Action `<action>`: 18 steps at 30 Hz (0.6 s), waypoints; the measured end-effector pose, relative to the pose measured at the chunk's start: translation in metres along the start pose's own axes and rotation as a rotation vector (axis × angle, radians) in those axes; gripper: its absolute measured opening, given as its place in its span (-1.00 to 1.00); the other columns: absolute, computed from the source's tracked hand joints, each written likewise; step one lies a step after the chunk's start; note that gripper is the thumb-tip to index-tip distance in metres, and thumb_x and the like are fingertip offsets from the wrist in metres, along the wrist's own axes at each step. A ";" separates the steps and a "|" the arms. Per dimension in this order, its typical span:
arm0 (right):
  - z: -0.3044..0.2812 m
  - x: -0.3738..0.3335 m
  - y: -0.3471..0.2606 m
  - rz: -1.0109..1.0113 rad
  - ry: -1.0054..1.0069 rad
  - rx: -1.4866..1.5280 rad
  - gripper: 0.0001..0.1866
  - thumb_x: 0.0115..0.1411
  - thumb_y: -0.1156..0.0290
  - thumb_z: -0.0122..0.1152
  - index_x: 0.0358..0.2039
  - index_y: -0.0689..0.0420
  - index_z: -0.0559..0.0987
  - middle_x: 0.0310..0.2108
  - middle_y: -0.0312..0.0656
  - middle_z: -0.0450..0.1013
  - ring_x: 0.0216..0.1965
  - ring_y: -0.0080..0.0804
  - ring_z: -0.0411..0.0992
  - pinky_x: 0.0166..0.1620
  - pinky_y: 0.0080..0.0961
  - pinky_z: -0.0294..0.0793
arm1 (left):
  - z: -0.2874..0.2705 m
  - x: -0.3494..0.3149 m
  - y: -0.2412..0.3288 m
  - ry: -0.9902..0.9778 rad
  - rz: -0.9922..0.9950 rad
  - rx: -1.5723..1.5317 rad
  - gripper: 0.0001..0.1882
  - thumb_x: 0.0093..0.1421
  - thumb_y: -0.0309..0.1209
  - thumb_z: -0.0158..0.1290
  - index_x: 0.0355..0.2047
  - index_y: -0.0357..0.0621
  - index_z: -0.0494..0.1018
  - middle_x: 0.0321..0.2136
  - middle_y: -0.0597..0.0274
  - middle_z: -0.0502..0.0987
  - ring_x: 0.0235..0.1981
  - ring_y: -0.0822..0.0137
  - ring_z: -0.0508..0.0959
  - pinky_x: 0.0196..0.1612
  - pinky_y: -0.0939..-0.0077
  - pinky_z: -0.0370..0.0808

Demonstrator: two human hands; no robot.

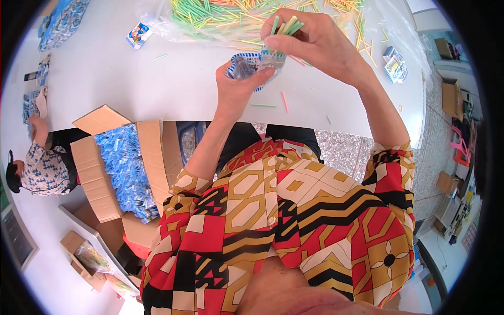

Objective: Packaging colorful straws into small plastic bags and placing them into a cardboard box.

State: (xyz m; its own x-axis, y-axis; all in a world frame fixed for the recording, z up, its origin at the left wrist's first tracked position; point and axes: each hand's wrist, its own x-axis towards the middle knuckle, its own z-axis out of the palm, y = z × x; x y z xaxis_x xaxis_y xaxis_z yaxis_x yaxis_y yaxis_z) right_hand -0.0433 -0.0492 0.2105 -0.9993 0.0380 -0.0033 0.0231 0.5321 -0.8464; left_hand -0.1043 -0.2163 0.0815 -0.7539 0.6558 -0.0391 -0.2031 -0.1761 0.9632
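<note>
right hand (321,43): fingers pinched round thin pastel green-yellow sticks (289,26), slanting up-right in view | left hand (235,93): fingers curled round clear plastic pouch with blue-striped rim (245,66), over white table (178,86) | sticks' near ends at its mouth, can't tell how deep tbh

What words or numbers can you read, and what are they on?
None that I can read.
Clear pouch in the left hand: print too small.
Picture packet, upper left: too small.
White packet, right: too blurred.
Blue packets in the cardboard box: too small and crowded.
</note>
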 end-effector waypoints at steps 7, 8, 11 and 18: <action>0.002 0.007 0.012 -0.092 0.116 0.018 -0.60 0.29 0.17 -0.12 -0.20 0.27 0.51 -0.24 -0.03 0.44 -0.15 -0.30 0.37 -0.03 -0.42 0.32 | 0.003 0.006 0.005 -0.013 0.002 -0.086 -0.76 -0.02 -0.51 0.23 -0.30 -0.30 0.51 -0.40 0.28 0.56 -0.42 0.56 0.50 -0.30 0.67 0.45; 0.003 0.008 0.016 -0.092 0.117 0.017 -0.60 0.29 0.17 -0.12 -0.20 0.27 0.51 -0.24 -0.03 0.44 -0.15 -0.30 0.37 -0.03 -0.42 0.32 | 0.004 0.007 0.006 -0.017 0.006 -0.079 -0.75 -0.01 -0.51 0.22 -0.30 -0.30 0.51 -0.40 0.28 0.56 -0.41 0.56 0.51 -0.29 0.67 0.45; 0.002 0.011 0.021 -0.059 0.095 0.146 -0.56 0.31 0.15 -0.18 -0.16 0.29 0.50 -0.09 0.01 0.39 0.00 -0.24 0.30 0.10 -0.40 0.20 | 0.003 0.008 0.006 -0.032 0.001 -0.074 -0.75 -0.01 -0.52 0.21 -0.29 -0.30 0.51 -0.38 0.26 0.56 -0.40 0.55 0.51 -0.28 0.66 0.46; -0.009 0.010 0.017 -0.078 -0.015 0.244 -0.56 0.32 0.19 -0.22 -0.10 0.31 0.47 0.07 0.03 0.27 0.13 -0.19 0.19 0.18 -0.41 0.11 | 0.001 0.007 0.006 -0.043 0.004 -0.067 -0.75 -0.02 -0.53 0.23 -0.29 -0.30 0.51 -0.38 0.26 0.56 -0.39 0.54 0.51 -0.27 0.66 0.46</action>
State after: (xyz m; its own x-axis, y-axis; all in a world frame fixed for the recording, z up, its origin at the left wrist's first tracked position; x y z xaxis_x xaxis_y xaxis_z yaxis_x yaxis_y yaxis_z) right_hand -0.0526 -0.0319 0.2011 -0.9981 -0.0088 0.0612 -0.0608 0.3128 -0.9479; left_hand -0.1101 -0.2119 0.0869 -0.7277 0.6855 -0.0229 -0.2430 -0.2265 0.9432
